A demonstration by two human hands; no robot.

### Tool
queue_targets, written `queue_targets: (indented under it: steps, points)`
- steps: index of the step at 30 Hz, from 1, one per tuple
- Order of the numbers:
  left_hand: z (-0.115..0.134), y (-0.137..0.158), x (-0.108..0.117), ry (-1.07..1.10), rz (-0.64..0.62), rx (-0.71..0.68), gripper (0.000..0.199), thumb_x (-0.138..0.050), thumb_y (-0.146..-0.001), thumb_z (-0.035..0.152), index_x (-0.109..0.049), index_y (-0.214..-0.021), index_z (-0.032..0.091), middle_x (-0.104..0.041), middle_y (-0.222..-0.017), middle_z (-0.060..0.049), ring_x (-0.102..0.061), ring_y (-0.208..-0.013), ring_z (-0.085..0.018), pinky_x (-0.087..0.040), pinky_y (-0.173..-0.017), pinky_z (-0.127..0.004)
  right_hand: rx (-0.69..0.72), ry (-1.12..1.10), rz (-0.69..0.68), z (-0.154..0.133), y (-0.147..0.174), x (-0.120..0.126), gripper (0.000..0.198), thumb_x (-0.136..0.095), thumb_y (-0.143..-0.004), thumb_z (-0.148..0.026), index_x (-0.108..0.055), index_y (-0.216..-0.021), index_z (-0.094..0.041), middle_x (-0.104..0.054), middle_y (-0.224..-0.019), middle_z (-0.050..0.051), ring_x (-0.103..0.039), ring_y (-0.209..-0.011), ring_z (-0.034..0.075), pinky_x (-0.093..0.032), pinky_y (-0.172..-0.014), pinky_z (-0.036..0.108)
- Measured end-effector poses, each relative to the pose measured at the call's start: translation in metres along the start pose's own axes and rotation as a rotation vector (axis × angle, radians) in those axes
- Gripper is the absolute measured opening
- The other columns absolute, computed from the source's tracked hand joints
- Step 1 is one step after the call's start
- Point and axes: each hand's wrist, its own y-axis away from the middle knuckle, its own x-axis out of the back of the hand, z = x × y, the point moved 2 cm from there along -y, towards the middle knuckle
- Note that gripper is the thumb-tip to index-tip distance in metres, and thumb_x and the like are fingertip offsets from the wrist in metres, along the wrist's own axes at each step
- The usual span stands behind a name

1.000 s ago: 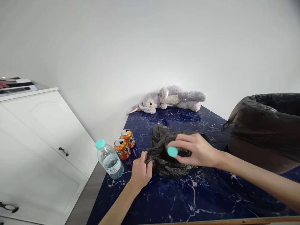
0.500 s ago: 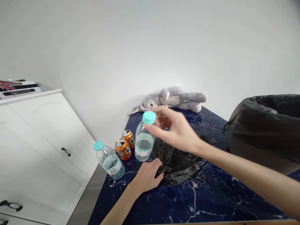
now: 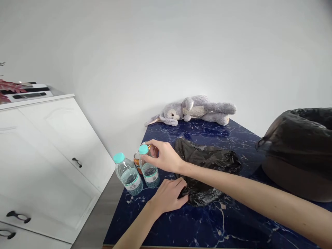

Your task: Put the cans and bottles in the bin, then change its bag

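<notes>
Gripping a capped, part-filled bottle [image 3: 149, 172] by the neck with the right hand [image 3: 165, 157], with thumb in front and bent fingers behind, parted only by its width. Seen upright near the left edge of the tabletop [image 3: 197, 228], just beside a second bottle [image 3: 129, 175] and in front of partly hidden orange cans [image 3: 136, 160]. Resting the left hand [image 3: 168, 196] on the tabletop, with half-bent fingers touching the near left side of a black bag [image 3: 203, 157]; cannot tell whether pinching plastic. At the back edge, lying sideways, a plush rabbit [image 3: 195, 110]; toward the right edge, a black-lined bin [image 3: 298, 145].
</notes>
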Motion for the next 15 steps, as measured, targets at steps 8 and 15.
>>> queue_targets:
  steps: [8,15]
  points:
    - [-0.001,0.003,-0.002,-0.012,0.060,-0.042,0.008,-0.063,-0.091,0.025,-0.055,-0.093,0.024,-0.064,-0.081,0.002,-0.060,-0.059,-0.017,-0.031,-0.054,-0.033,0.033,0.208,-0.213,-0.010,0.026,0.060,0.048,-0.066,-0.103,-0.050,-0.061,-0.139,-0.018,-0.071,-0.098,0.005,-0.067,-0.075,0.017,-0.051,-0.064,0.028]
    - [-0.002,0.002,0.006,0.027,0.165,-0.086,0.009,-0.056,-0.085,0.020,-0.049,-0.086,0.025,-0.058,-0.069,0.003,-0.054,-0.054,-0.016,-0.030,-0.055,-0.032,0.115,0.737,-0.376,0.019,0.134,0.149,0.048,-0.059,-0.106,-0.035,-0.053,-0.153,-0.030,-0.062,-0.146,0.012,-0.061,-0.134,0.033,-0.055,-0.104,0.047]
